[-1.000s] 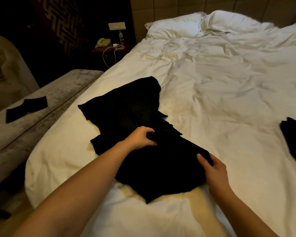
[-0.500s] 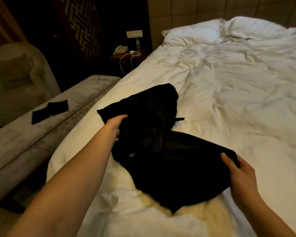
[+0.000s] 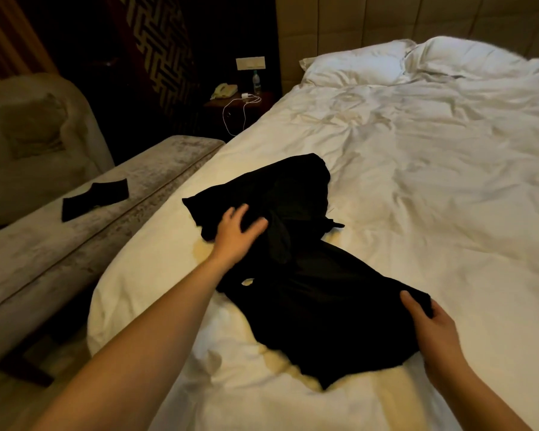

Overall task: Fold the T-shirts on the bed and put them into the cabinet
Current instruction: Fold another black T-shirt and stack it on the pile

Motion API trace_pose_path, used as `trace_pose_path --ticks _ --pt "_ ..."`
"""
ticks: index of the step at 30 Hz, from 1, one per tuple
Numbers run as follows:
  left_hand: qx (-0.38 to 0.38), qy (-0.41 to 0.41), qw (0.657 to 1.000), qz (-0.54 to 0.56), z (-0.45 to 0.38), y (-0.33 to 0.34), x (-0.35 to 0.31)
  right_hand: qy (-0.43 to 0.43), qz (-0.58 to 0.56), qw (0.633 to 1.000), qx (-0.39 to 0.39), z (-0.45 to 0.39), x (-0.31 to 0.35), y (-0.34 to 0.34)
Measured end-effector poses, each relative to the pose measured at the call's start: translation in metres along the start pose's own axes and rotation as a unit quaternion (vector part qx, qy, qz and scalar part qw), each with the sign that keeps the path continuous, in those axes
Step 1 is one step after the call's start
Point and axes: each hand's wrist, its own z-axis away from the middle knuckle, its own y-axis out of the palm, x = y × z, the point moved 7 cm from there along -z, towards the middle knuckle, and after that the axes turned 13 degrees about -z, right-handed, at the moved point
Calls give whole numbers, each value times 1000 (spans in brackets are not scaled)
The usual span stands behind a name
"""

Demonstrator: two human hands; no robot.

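— Head view first: what did we have nearest to us?

— Our right hand sat at the near right, its thumb laid over the hem corner of the black T-shirt and the fingers curled beneath, so it pinched the cloth there.

— And our left hand?

— It was farther out, fingers spread and fairly straight, lying on top of the rumpled upper part of the shirt. It looked blurred, and we could not see it gripping anything; it only touched the fabric.

— Where did the shirt lie?

— On the white bed, near its left edge, crumpled and running slantwise from our right hand up toward the left one.

— What stood beyond that?

— Left of the bed ran a grey bench with a small dark cloth on it. Farther back a nightstand carried a telephone, a bottle and a white charger cable. Two pillows lay at the head of the bed.

— Any writing we could read?

— The bottle label was too small to read, and the pale plate on the wall above it showed nothing legible.
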Motion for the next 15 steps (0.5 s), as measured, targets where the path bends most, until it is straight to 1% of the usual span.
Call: trace_pose_path --ticks 1,3,4,5,6,8,13,15 --pt "41 30 994 -96 5 18 -4 3 21 1000 15 2 -1 3" --pt "131 44 964 -226 16 50 -1 4 54 997 49 8 -4 13" --pt "149 50 949 -273 20 60 4 5 58 997 59 10 -6 16" --pt "150 59 937 -309 23 66 6 6 58 996 60 12 -8 17" --pt "140 63 934 -322 24 69 8 4 53 997 58 14 -8 16" --pt "121 65 938 -318 21 70 12 -1 27 998 52 16 -3 12" --pt "93 61 939 -325 12 65 18 -12 -111 993 21 12 24 -12" --pt "88 48 937 -335 9 61 21 -16 -138 990 8 12 32 -23"
